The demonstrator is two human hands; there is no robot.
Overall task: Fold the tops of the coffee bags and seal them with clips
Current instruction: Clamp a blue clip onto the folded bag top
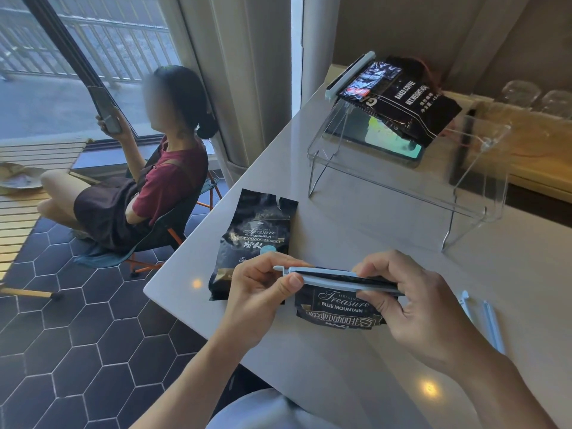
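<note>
A black Blue Mountain coffee bag (337, 308) is held just above the table's near edge, its top folded over. A light blue clip (328, 278) lies along that fold. My left hand (260, 292) pinches the clip's left end with thumb and fingers. My right hand (405, 298) grips the clip's right end and the bag's top. A second black coffee bag (257, 236) lies flat on the table behind my left hand, its top torn open and with no clip on it. A third black bag (405, 97) rests on a clear stand (402, 187), with a blue clip (349, 74) on its top.
Two spare light blue clips (492, 326) lie on the white table (340, 218) to the right of my right hand. A phone (393, 140) sits under the clear stand. A person sits on a folding chair (173, 230) left of the table.
</note>
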